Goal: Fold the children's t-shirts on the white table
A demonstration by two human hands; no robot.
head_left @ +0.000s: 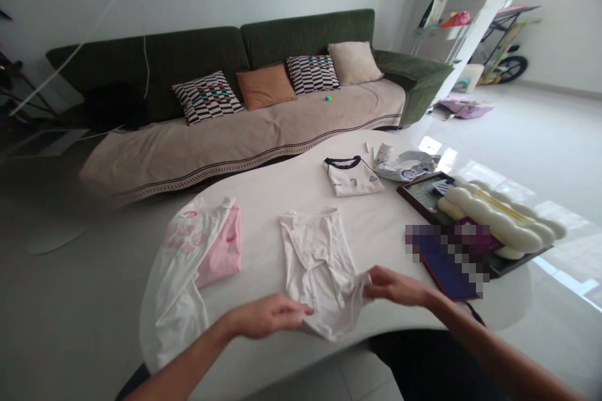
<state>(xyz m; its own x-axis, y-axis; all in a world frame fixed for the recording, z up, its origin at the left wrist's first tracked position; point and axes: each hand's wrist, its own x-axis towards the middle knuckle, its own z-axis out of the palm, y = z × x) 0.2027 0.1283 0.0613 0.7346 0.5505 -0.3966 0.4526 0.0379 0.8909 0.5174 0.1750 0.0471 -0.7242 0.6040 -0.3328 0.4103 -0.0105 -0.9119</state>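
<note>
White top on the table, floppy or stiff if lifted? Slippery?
The thin white top looks very floppy: it creases and bunches at the right hand. It's probably light, and would likely drape rather than hold shape. Slipperiness is hard to judge from here.

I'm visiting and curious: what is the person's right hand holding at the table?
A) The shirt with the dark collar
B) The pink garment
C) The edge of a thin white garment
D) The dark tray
C. The right hand has its fingers closed on the edge of the thin white garment spread on the table.
</note>
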